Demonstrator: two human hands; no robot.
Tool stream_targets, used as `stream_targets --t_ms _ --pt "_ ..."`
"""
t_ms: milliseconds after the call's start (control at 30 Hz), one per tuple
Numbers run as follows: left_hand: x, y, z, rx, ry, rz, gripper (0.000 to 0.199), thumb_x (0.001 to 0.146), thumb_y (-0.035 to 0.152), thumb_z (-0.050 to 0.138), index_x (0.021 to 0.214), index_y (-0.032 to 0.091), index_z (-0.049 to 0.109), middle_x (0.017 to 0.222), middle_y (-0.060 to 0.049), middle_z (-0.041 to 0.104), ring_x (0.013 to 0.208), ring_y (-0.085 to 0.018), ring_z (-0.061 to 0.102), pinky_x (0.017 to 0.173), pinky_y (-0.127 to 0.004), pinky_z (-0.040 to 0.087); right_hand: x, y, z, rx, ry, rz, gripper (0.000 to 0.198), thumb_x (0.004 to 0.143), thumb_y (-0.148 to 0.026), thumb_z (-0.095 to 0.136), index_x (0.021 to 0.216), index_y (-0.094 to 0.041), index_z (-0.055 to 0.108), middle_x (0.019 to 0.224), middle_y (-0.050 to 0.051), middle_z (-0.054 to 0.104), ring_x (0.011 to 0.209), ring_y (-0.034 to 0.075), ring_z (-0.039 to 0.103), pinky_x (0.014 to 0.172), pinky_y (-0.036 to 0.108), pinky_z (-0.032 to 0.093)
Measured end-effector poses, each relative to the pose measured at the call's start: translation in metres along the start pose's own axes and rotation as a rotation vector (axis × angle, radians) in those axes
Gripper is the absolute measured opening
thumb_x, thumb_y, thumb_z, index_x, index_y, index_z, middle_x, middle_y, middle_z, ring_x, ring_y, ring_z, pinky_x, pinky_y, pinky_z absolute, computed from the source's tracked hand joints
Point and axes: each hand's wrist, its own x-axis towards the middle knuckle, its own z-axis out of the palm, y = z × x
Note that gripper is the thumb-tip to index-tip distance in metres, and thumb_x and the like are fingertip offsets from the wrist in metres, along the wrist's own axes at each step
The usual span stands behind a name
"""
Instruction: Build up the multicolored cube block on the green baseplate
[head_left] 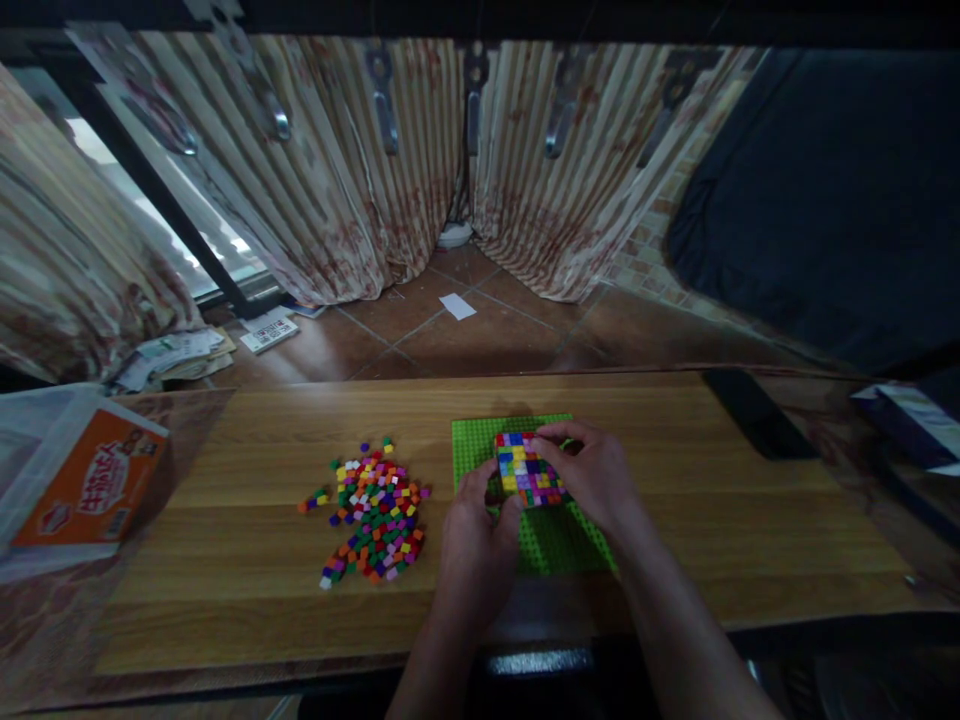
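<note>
A block of small coloured bricks [525, 475], in red, blue, yellow, white, purple and more, is over the green studded baseplate [469, 435]. Whether it rests on the plate or is lifted off it, I cannot tell. My left hand [476, 530] is closed about its left side, thumb near the lower left corner. From the right, my right hand [592, 470] grips its upper right part, with the thumb over the top face and the forefinger along the far edge. Any loose brick between those fingers is too small to make out. Both hands partly cover the plate.
Left of the plate, a pile of loose coloured bricks [382, 510] lies on the wooden table [247, 500]. A clear plastic box with an orange label [90, 480] stands at the far left. A black phone-like slab [761, 415] lies at the back right.
</note>
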Motion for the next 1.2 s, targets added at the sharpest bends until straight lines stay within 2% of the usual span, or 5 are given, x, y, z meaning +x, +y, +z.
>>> stream_targets --t_ms 333,500,667,833,1200 --pt "-0.001 0.002 -0.001 -0.144 0.038 0.008 0.030 0.082 0.026 0.062 0.110 0.018 0.067 0.105 -0.011 0.071 0.082 -0.020 0.067 0.065 -0.028 0.052 -0.001 0.000 -0.006 0.225 0.090 0.022 0.031 0.074 -0.046 0.067 0.075 -0.016 0.074 0.070 0.005 0.073 0.063 0.018 0.064 0.058 0.029 0.049" --pt "0.007 0.011 -0.017 -0.442 0.263 0.034 0.022 0.080 0.030 0.066 0.096 0.015 0.070 0.085 -0.007 0.072 0.073 -0.015 0.065 0.063 -0.024 0.051 -0.016 -0.023 -0.007 0.325 0.177 -0.066 0.020 0.074 -0.039 0.072 0.074 -0.019 0.074 0.071 0.002 0.072 0.066 0.017 0.065 0.062 0.028 0.052" --pt "0.017 0.010 -0.075 -0.584 0.632 0.094 0.025 0.078 0.035 0.069 0.094 0.016 0.071 0.085 -0.004 0.071 0.066 -0.010 0.060 0.062 -0.021 0.047 -0.052 -0.053 0.012 0.287 -0.142 -0.290 0.011 0.081 -0.032 0.069 0.086 -0.024 0.075 0.083 0.001 0.073 0.074 0.015 0.066 0.068 0.028 0.052" --pt "0.012 0.003 -0.121 -0.696 0.812 0.100 0.025 0.070 0.031 0.075 0.090 0.016 0.071 0.079 0.000 0.068 0.057 -0.004 0.053 0.059 -0.017 0.043 -0.082 -0.058 0.049 0.226 -0.539 -0.484 0.010 0.087 -0.021 0.063 0.089 -0.023 0.073 0.082 0.002 0.069 0.075 0.015 0.064 0.068 0.027 0.051" --pt "0.008 0.005 -0.125 -0.807 0.747 0.080 0.024 0.065 0.025 0.076 0.086 0.014 0.071 0.074 0.000 0.066 0.059 -0.005 0.053 0.059 -0.017 0.041 -0.102 -0.031 0.100 -0.234 -0.602 -0.737 0.015 0.091 -0.017 0.058 0.084 -0.022 0.070 0.090 0.006 0.063 0.086 0.020 0.056 0.075 0.033 0.048"
